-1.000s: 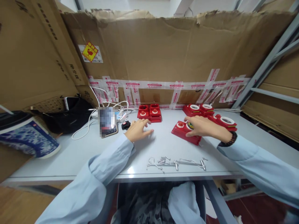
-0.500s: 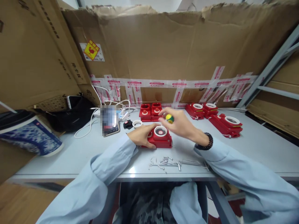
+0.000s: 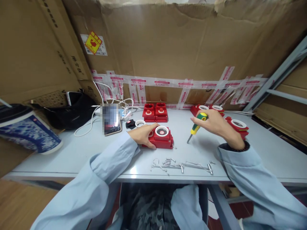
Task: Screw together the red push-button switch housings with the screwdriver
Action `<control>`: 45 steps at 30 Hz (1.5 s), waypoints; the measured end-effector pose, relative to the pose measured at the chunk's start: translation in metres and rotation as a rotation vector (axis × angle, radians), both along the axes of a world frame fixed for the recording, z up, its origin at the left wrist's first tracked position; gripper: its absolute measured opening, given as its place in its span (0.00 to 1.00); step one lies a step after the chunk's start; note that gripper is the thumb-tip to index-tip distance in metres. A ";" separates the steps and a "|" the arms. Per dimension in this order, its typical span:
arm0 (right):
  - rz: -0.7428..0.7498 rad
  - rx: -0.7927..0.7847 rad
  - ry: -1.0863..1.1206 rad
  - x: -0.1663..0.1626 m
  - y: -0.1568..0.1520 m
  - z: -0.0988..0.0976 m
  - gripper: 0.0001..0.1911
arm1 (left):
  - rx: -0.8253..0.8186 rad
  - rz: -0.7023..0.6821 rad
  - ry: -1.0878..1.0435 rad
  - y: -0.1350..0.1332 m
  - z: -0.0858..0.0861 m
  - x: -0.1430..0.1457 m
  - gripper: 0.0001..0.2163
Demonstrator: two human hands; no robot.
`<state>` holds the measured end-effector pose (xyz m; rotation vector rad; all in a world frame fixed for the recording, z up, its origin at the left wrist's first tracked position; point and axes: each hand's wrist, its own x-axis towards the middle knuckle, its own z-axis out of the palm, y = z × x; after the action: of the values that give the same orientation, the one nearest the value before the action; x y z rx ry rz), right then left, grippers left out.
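A red box with a white ring around a dark round window (image 3: 165,142) lies on the table in front of me. My left hand (image 3: 143,135) is wrapped round its left end. In my right hand (image 3: 209,120) is a screwdriver with a green and yellow handle (image 3: 195,127), its tip slanting down to the left above the tabletop, apart from the box. Nearer to me lie several loose screws (image 3: 169,162) and thin metal rods with crosspieces (image 3: 182,168). Just behind my left hand are a loose white ring (image 3: 140,124) and a small black part (image 3: 130,124).
Two red housings (image 3: 155,117) stand at the back. More red boxes (image 3: 237,125) sit at the right, partly behind my right hand. A phone (image 3: 112,123), white cables (image 3: 93,123), a black bag (image 3: 64,113) and a large cup (image 3: 31,132) are at the left. Cardboard (image 3: 158,44) walls the back.
My right hand has moved right, away from the red box, with the screwdriver, whose shaft now shows. The left hand still grips the box. The camera view has shifted slightly.
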<state>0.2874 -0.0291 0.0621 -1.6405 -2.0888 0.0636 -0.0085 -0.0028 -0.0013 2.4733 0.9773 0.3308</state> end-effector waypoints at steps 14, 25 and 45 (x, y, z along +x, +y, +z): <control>0.474 -0.608 -0.290 0.037 0.004 -0.025 0.23 | -0.088 -0.047 -0.084 0.004 -0.005 -0.002 0.37; 0.576 -0.647 -0.170 0.036 0.002 -0.033 0.26 | -0.079 -0.054 -0.096 0.003 -0.006 -0.001 0.36; 0.581 -0.657 -0.150 0.039 0.002 -0.034 0.27 | -0.062 -0.042 -0.093 0.004 -0.007 -0.002 0.36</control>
<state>0.3266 -0.0274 0.0279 -1.3008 -2.7886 0.9243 -0.0102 0.0013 -0.0088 2.3960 0.8836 0.3916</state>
